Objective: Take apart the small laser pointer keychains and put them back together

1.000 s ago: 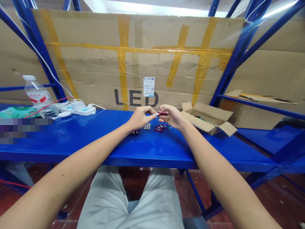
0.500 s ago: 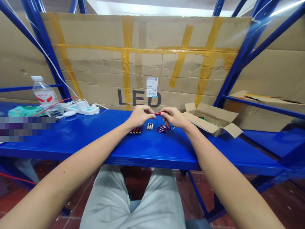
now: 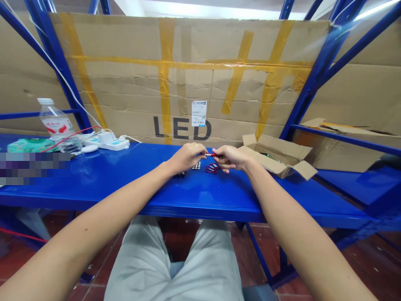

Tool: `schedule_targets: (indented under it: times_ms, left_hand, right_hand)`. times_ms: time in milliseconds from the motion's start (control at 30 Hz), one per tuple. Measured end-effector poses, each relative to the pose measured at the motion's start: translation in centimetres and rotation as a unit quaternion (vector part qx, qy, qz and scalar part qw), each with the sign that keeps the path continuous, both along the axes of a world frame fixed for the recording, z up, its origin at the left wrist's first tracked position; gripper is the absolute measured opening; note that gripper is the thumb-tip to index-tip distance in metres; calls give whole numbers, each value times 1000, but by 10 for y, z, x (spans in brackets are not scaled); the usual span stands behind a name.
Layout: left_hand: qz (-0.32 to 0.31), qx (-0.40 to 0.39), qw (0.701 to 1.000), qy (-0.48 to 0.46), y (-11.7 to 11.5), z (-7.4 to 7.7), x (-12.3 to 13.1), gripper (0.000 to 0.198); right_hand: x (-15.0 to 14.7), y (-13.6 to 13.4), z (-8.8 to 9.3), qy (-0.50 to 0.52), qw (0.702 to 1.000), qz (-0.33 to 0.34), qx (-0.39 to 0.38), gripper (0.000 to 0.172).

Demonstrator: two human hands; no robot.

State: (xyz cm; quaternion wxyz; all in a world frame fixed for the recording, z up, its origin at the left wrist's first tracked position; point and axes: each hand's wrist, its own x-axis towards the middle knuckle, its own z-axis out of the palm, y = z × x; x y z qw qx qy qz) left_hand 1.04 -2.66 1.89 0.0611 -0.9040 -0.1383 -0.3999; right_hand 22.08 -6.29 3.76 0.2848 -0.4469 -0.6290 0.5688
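Compared w/ half a sec. ago, the L hand (image 3: 189, 157) is a bit lower and hides more of the dark tubes (image 3: 181, 174); the R hand (image 3: 232, 157) has its lower fingers more stretched out, and the red tube (image 3: 211, 155) is also a little lower.

From L to R: on the blue table (image 3: 109, 179) lies a green packet (image 3: 31, 145), w/ a clear bottle (image 3: 56, 125) just beside it. A red cable (image 3: 70, 135) passes in front of this bottle. Next come a small white rounded object (image 3: 90, 149) and a white power strip (image 3: 114, 144) w/ plugs. Behind, a big carton (image 3: 125, 92) w/ "LED" print fills the mid. part.

The L hand pinches the L end of the red tube, fingers bent close together. Below it, only the ends of the dark tubes show; just R of them, small silvery parts (image 3: 196, 166) lie in rows. The red tube is b/w both hands, above the table, approx. level. Red loops (image 3: 212, 168) lie below it. The R hand pinches its R end w/ thumb & index, other fingers loosely spread. Further R stands an open carton (image 3: 277, 154), contents unclear.
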Motion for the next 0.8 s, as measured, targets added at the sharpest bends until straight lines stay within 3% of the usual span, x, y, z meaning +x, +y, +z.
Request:
schedule_targets:
  times_ms: [100, 200, 267, 367, 533, 667, 800]
  left_hand:
    - [-31, -7, 1000, 4, -4, 0, 2, 5]
    - [-31, -49, 998, -23, -10, 2, 4, 5]
    - [-15, -98, 993, -66, -11, 4, 4, 6]
    - [-8, -208, 969, -136, -9, 6, 4, 8]
    - [-36, -346, 921, -174, -5, 8, 2, 12]
    - [-53, -367, 912, -175, -7, 8, 2, 11]
    - [-22, -336, 927, -165, -7, 7, 1, 11]
  right_hand:
    - [-2, 1, 2, 29, 999, -20, -40, 28]
    - [-5, -1, 3, 72, 997, -18, -14, 20]
    - [-6, -2, 3, 106, 994, -13, 36, 14]
    - [-7, -3, 1, 135, 980, -10, 147, 22]
    - [-5, 0, -3, 10, 952, -14, 306, 15]
    - [-5, 3, -4, -23, 938, -30, 345, 9]
    - [-5, 6, -4, -37, 936, -39, 349, 16]
